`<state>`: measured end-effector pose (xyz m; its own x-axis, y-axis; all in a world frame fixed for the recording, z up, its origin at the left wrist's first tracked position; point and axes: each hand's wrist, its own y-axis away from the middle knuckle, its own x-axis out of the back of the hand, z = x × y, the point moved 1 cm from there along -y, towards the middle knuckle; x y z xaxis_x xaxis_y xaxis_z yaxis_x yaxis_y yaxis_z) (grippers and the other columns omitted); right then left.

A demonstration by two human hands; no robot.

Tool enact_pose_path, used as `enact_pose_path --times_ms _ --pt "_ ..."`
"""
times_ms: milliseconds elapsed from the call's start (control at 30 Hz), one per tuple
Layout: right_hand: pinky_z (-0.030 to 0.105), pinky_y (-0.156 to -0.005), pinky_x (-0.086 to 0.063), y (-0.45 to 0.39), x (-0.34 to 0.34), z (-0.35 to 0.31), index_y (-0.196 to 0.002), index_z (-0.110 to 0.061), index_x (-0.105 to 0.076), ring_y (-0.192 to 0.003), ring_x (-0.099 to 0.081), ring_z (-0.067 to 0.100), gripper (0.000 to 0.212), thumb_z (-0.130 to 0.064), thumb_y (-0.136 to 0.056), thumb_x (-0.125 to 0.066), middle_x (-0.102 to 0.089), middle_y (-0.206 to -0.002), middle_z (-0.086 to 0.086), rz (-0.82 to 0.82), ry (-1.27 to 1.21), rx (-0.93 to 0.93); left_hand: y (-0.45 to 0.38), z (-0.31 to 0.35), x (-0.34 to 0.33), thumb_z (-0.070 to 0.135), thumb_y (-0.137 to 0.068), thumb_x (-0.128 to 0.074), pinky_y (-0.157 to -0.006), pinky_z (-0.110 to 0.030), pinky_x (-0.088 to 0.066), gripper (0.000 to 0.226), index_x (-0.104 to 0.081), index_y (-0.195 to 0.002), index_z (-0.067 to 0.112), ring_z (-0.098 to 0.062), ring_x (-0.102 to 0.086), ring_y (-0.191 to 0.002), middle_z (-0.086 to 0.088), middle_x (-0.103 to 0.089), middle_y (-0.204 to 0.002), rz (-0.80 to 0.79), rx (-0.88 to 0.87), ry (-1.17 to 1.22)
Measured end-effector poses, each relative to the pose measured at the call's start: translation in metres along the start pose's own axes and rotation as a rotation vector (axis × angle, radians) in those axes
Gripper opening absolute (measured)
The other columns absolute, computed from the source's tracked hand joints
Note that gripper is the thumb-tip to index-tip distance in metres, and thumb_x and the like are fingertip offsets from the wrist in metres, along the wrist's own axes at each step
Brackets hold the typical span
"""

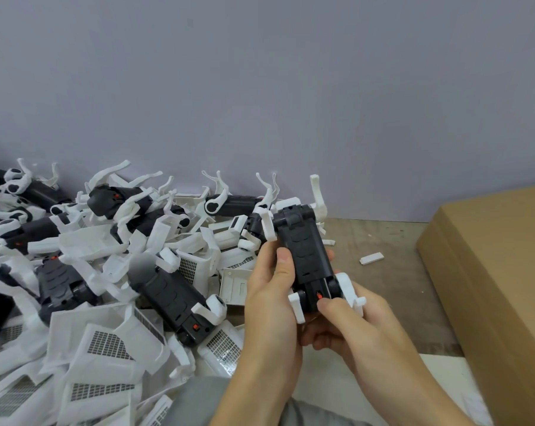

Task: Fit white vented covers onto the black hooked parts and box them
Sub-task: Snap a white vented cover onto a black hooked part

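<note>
We find left hand (271,298) and right hand (346,321) both curled round black hooked part (306,259); looks rigid, light; we'd grip body, as white hooks prob. snap.
</note>
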<state>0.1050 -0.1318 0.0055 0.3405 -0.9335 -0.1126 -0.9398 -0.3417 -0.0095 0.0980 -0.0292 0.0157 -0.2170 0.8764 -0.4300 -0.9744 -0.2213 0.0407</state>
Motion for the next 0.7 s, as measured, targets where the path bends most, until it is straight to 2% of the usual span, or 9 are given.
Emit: enact_pose_path --times_ms 100,200,333,533,600,700 --pt "0.029 -0.065 -0.050 -0.0004 -0.0003 -0.0003 -0.084 -0.026 -0.073 -0.067 -0.068 0.019 0.019 -0.028 -0.080 -0.055 -0.072 -0.074 0.009 0.024 0.039 0.008 -0.0021 -0.0020 0.0000 0.051 -0.084 -0.051 -0.041 -0.021 -0.032 0.036 -0.068 -0.103 0.024 -0.028 -0.054 -0.068 -0.020 -0.070 -0.110 0.001 -0.030 -0.033" --pt "0.031 -0.063 -0.050 -0.0005 -0.0009 -0.0007 -0.080 -0.026 -0.072 -0.062 -0.066 0.018 0.021 -0.022 -0.093 -0.056 -0.070 -0.068 0.008 0.052 0.063 0.008 -0.0040 -0.0036 0.0003 0.051 -0.084 -0.051 -0.045 -0.025 -0.032 0.036 -0.068 -0.102 0.025 -0.032 -0.051 -0.073 -0.026 -0.065 -0.112 0.000 -0.068 -0.048" --pt "0.035 -0.061 -0.047 -0.0004 -0.0022 -0.0029 -0.074 -0.027 -0.074 -0.060 -0.062 0.022 0.019 -0.035 -0.077 -0.057 -0.066 -0.063 0.006 0.049 -0.054 -0.003 -0.0058 -0.0058 0.0014 0.049 -0.093 -0.057 -0.061 -0.037 -0.038 0.029 -0.070 -0.103 0.026 -0.035 -0.057 -0.086 -0.021 -0.069 -0.110 -0.013 -0.110 -0.065" --pt "0.036 -0.065 -0.049 -0.0014 -0.0006 0.0008 -0.078 -0.028 -0.074 -0.060 -0.064 0.019 0.018 -0.032 -0.077 -0.056 -0.066 -0.063 0.004 0.036 -0.037 0.027 -0.0049 -0.0052 0.0008 0.044 -0.098 -0.050 -0.051 -0.032 -0.035 0.025 -0.069 -0.103 0.029 -0.034 -0.056 -0.085 -0.018 -0.070 -0.111 -0.012 -0.117 -0.077" --pt "0.036 -0.065 -0.049 -0.0018 0.0004 0.0022 -0.080 -0.027 -0.074 -0.061 -0.064 0.020 0.019 -0.030 -0.077 -0.055 -0.066 -0.064 0.005 0.036 -0.028 0.026 -0.0060 -0.0064 0.0016 0.041 -0.101 -0.046 -0.054 -0.034 -0.038 0.027 -0.069 -0.104 0.028 -0.035 -0.057 -0.086 -0.019 -0.070 -0.111 0.003 -0.112 -0.065" --pt "0.034 -0.064 -0.047 -0.0012 0.0004 0.0023 -0.080 -0.026 -0.074 -0.064 -0.064 0.022 0.021 -0.027 -0.074 -0.054 -0.067 -0.066 0.007 0.014 -0.027 0.017 -0.0069 -0.0053 0.0026 0.043 -0.099 -0.050 -0.066 -0.043 -0.041 0.027 -0.070 -0.101 0.025 -0.038 -0.058 -0.089 -0.022 -0.069 -0.110 0.025 -0.105 -0.049"
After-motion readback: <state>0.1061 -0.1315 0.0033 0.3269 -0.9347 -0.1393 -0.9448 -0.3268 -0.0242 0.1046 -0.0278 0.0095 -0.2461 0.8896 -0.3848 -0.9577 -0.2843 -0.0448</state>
